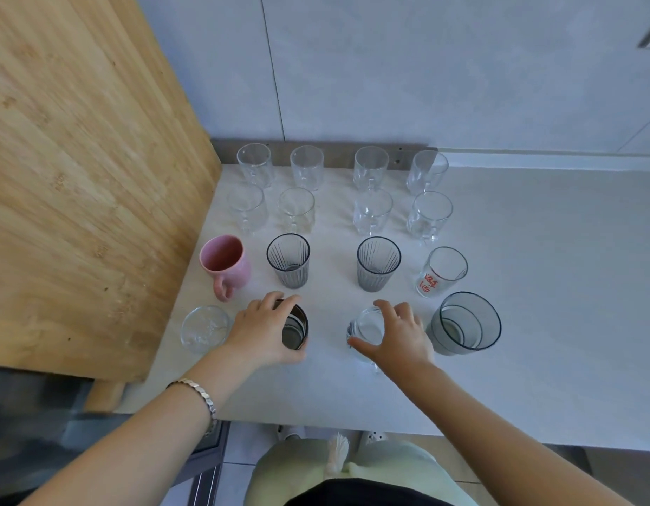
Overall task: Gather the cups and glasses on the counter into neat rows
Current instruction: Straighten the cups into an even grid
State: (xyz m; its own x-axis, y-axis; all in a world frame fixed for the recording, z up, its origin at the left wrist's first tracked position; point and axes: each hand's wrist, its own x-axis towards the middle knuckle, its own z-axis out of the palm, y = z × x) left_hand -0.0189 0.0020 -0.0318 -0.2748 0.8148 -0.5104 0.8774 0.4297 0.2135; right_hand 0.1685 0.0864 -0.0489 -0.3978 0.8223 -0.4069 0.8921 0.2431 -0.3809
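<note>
Glasses stand in four rows on the tabletop (535, 286), all upright with mouths up. Against the wall we see a back row of four clear glasses (307, 166), and just in front of it a second row of four clear handled mugs (296, 210).

The third row runs from a pink mug (226, 262) at the left, its handle turned toward us, past two striped glasses (289, 261) (378, 262), to a printed glass (442, 272) with red marks at the right.

The front row is where our hands are. Our left hand (265, 330) grips a dark glass (296, 332): the fingers curl round its far side and the thumb wraps the near side. To its left, apart from the hand, stands a low clear glass (205, 328). Our right hand (400, 337) holds a small clear glass (369, 328), with fingers spread over the far rim and the thumb along the near side. Just beside that hand, at the right end, stands a big grey glass (466, 323).

A wooden board (79, 177) leans at the left of the tabletop, close to the pink mug. A metal bracelet (195, 390) sits on our left wrist.
</note>
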